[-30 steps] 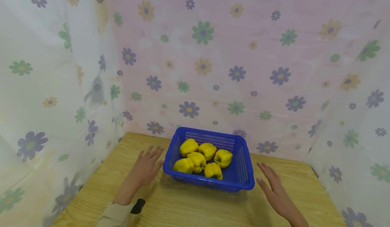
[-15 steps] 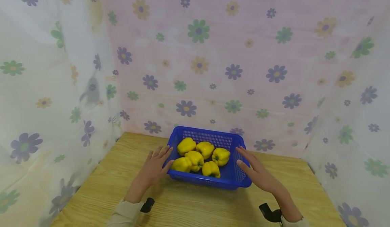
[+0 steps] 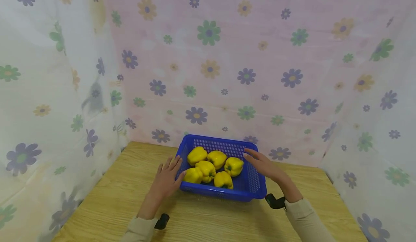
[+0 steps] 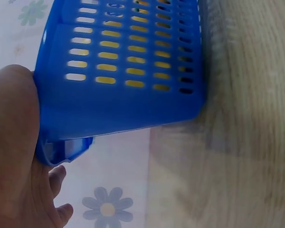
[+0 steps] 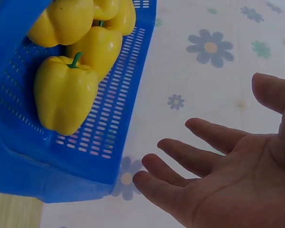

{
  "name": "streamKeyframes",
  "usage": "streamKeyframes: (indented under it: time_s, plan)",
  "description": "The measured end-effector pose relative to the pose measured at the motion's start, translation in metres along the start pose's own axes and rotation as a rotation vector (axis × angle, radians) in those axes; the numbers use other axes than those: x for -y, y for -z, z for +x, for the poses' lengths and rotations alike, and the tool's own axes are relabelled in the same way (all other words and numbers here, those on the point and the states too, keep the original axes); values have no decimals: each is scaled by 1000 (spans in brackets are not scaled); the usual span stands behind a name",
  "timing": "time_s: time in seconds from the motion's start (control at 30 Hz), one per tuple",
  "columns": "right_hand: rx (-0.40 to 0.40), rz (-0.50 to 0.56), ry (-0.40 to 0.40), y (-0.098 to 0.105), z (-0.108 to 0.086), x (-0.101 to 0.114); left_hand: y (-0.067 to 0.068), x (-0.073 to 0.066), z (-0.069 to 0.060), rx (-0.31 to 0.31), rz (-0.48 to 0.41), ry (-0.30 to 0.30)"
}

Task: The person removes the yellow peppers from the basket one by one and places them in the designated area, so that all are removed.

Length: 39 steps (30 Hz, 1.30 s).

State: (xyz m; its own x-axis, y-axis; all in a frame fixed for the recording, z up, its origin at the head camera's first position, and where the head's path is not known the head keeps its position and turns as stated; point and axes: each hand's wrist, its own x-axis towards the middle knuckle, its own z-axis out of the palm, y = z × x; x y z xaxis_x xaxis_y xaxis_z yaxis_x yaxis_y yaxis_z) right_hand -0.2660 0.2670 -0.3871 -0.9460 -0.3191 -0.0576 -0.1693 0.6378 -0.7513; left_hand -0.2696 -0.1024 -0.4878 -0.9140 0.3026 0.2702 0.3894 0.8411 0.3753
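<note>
A blue perforated basket [image 3: 217, 192] stands on the table with several yellow bell peppers in it, one of them [image 3: 234, 166] towards its right side. My left hand [image 3: 166, 180] rests on the basket's left rim, fingers spread; in the left wrist view the hand [image 4: 14, 156] touches the rim beside the basket's wall [image 4: 118, 107]. Over the basket's right side is my right hand [image 3: 264, 165], fingers extended, holding nothing. The right wrist view shows that hand [image 5: 237, 180] palm up in frame, apart from the basket [image 5: 85, 166], with a pepper [image 5: 66, 95] inside.
The wooden table [image 3: 208, 222] extends in front of the basket and to both sides. Flower-patterned sheets [image 3: 227, 54] hang close behind the basket and along the left and right sides. Black straps with small devices are on both wrists.
My right hand has moved left and away from me, from beside the basket to over its right side. My left hand has come from beside the basket onto its left rim.
</note>
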Motion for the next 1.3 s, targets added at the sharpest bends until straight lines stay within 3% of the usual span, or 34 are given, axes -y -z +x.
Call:
streamKeyframes:
  time_s: [0.33, 0.63, 0.87, 1.07, 1.3]
  plan:
    - [8, 2, -42, -3, 34, -11, -7, -1, -1, -68, -12, 15]
    - [64, -172, 52, -15, 65, -27, -9, -2, -2, -83, -15, 28]
    - [157, -284, 113, -17, 76, -29, -9, -2, -2, -80, -28, 40]
    - [208, -214, 49, -24, 83, -35, -11, -1, -3, -104, -36, 31]
    - [222, -254, 69, -31, 87, -49, -13, 0, -1, -110, -50, 32]
